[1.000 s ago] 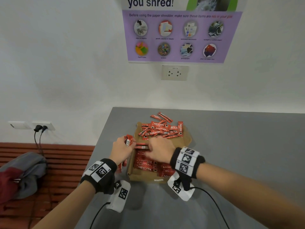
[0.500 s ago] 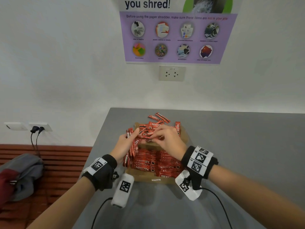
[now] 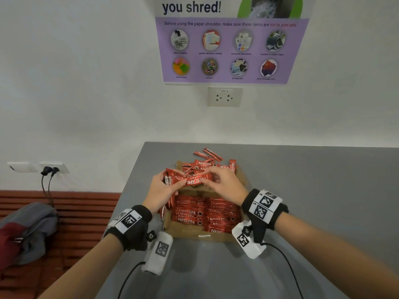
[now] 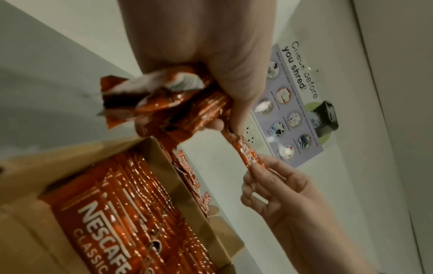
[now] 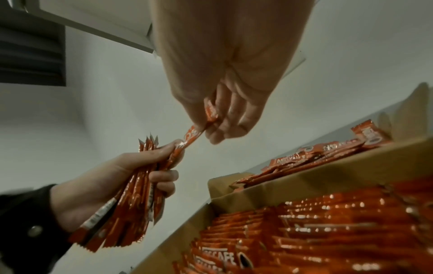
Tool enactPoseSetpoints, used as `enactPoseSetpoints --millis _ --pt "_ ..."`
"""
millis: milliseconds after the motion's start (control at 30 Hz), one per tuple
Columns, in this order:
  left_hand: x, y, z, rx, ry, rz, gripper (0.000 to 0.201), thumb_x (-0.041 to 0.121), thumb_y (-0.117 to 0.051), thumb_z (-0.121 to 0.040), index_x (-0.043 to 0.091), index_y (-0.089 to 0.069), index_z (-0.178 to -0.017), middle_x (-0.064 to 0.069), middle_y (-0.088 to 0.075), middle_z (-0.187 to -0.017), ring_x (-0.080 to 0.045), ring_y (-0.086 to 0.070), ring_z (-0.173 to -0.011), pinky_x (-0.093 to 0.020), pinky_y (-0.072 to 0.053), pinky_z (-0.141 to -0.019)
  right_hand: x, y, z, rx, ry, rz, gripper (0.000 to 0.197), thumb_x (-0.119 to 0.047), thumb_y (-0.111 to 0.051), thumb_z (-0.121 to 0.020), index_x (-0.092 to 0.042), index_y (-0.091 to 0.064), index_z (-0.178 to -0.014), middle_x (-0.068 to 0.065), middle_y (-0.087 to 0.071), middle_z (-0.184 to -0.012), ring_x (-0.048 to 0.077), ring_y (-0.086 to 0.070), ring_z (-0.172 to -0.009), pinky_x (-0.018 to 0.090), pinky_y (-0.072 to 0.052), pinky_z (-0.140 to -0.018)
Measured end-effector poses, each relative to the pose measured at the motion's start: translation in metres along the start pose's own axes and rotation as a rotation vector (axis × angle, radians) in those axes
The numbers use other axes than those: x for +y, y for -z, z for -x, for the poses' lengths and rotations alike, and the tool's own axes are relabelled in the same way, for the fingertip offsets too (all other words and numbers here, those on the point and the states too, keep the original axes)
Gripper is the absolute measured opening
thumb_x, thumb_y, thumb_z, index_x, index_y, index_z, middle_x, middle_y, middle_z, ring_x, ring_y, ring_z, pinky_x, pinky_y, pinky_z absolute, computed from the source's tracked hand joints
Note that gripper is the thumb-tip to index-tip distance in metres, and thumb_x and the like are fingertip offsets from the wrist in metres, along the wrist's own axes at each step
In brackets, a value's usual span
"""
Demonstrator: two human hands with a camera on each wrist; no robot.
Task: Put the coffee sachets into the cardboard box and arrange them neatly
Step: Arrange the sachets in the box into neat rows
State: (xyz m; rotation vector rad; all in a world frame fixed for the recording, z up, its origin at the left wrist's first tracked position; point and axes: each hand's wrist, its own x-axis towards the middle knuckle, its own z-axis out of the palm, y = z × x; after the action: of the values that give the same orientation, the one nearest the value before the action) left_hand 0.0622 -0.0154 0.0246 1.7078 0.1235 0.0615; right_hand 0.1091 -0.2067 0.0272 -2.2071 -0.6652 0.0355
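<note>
A brown cardboard box [image 3: 183, 233] on the grey table holds neat rows of red coffee sachets [image 3: 200, 212]. Loose sachets [image 3: 205, 162] lie heaped on its far flap. My left hand [image 3: 164, 186] grips an upright bundle of sachets [image 5: 131, 200] above the box's left edge. My right hand [image 3: 222, 182] pinches the right end of one sachet [image 3: 196, 180], held level between both hands; its left end touches the left thumb and bundle. The left wrist view shows that sachet [image 4: 246, 152] stretched between the hands, above the box [image 4: 178, 178].
The grey table [image 3: 313, 190] runs right and toward me from the box. Behind it stand a white wall, a socket [image 3: 224, 97] and a purple poster [image 3: 228, 50]. At left, a red slatted bench [image 3: 82, 212] carries a bundled jacket [image 3: 26, 229].
Both hands rose from the packed rows to above the box's far end. The right hand picked a single sachet from the loose heap and brought it to the left hand's bundle.
</note>
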Motion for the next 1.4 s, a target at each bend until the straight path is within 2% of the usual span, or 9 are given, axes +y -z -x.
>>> enactPoseSetpoints --millis 100,233,367,467,533,667,900,1100,1400 --pt "0.001 0.001 0.003 -0.114 0.074 -0.011 0.012 0.009 -0.067 -0.083 0.015 -0.063 -0.092 0.004 -0.065 -0.061 -0.004 -0.055 -0.048 -0.022 -0.051 -0.060 -0.004 -0.002 -0.001 0.081 -0.061 -0.163 0.030 -0.015 -0.065 -0.086 -0.018 -0.053 -0.113 0.004 -0.064 -0.088 0.014 -0.062 -0.073 0.024 -0.054 -0.069" --pt "0.001 -0.008 0.010 -0.225 0.089 -0.111 0.011 0.012 -0.070 -0.082 0.010 -0.063 -0.090 0.005 -0.066 -0.056 -0.006 -0.053 -0.044 -0.023 -0.050 -0.057 -0.020 -0.006 -0.006 0.096 0.008 -0.220 0.047 -0.015 -0.071 -0.080 -0.015 -0.049 -0.121 -0.004 -0.064 -0.080 0.004 -0.060 -0.072 0.013 -0.049 -0.071" --pt "0.002 -0.012 0.007 -0.097 0.051 -0.032 0.006 0.012 -0.067 -0.084 0.012 -0.062 -0.081 0.006 -0.062 -0.051 -0.006 -0.052 -0.043 -0.025 -0.049 -0.058 -0.025 -0.017 -0.003 0.081 0.011 -0.112 0.027 -0.016 -0.068 -0.083 -0.008 -0.063 -0.108 0.005 -0.069 -0.091 0.004 -0.058 -0.076 0.006 -0.046 -0.071" --pt "0.000 -0.004 0.006 -0.171 0.073 -0.106 0.010 0.012 -0.070 -0.082 0.011 -0.062 -0.088 0.005 -0.068 -0.062 -0.005 -0.057 -0.047 -0.019 -0.050 -0.053 -0.021 -0.023 0.001 0.071 -0.027 -0.062 0.017 -0.015 -0.069 -0.083 -0.007 -0.070 -0.098 0.005 -0.070 -0.091 -0.001 -0.056 -0.072 0.002 -0.044 -0.068" --pt "-0.003 0.005 0.002 -0.181 0.095 -0.222 0.014 0.012 -0.073 -0.079 0.010 -0.064 -0.089 0.001 -0.071 -0.077 -0.013 -0.065 -0.062 -0.024 -0.053 -0.061 -0.019 -0.025 0.003 0.010 -0.044 -0.021 0.015 -0.015 -0.071 -0.081 -0.007 -0.072 -0.093 0.004 -0.071 -0.088 -0.005 -0.053 -0.068 0.004 -0.044 -0.064" --pt "-0.010 0.023 -0.008 0.118 0.131 -0.477 0.006 0.007 -0.068 -0.082 0.008 -0.063 -0.080 -0.003 -0.063 -0.072 -0.018 -0.057 -0.064 -0.022 -0.044 -0.055 -0.016 -0.031 0.011 -0.287 -0.112 0.066 0.014 -0.015 -0.072 -0.080 -0.005 -0.072 -0.089 0.007 -0.071 -0.089 0.004 -0.059 -0.065 0.012 -0.047 -0.063" --pt "-0.020 0.010 -0.008 0.028 0.166 -0.735 0.027 0.020 -0.074 -0.079 0.018 -0.050 -0.067 0.002 -0.057 -0.072 -0.016 -0.057 -0.070 -0.024 -0.046 -0.067 -0.032 -0.047 0.011 -0.493 -0.040 0.318 0.008 -0.009 -0.072 -0.078 -0.004 -0.072 -0.083 0.008 -0.071 -0.087 0.018 -0.065 -0.079 0.024 -0.049 -0.071" --pt "-0.030 0.009 -0.012 -0.017 0.269 -0.798 0.029 0.020 -0.077 -0.075 0.008 -0.061 -0.095 -0.012 -0.068 -0.100 -0.026 -0.065 -0.092 -0.035 -0.053 -0.084 -0.035 -0.051 0.007 -0.568 -0.031 0.505 0.010 -0.006 -0.070 -0.075 -0.002 -0.068 -0.084 0.015 -0.068 -0.092 0.029 -0.065 -0.084 0.038 -0.055 -0.075" --pt "-0.038 0.008 -0.017 -0.014 0.306 -0.839 0.040 0.025 -0.076 -0.076 0.009 -0.057 -0.108 -0.010 -0.066 -0.107 -0.025 -0.064 -0.097 -0.034 -0.052 -0.087 -0.041 -0.061 0.007 -0.568 0.016 0.625 0.027 -0.012 -0.070 -0.078 0.000 -0.061 -0.101 0.018 -0.063 -0.105 0.035 -0.062 -0.094 0.037 -0.049 -0.075"
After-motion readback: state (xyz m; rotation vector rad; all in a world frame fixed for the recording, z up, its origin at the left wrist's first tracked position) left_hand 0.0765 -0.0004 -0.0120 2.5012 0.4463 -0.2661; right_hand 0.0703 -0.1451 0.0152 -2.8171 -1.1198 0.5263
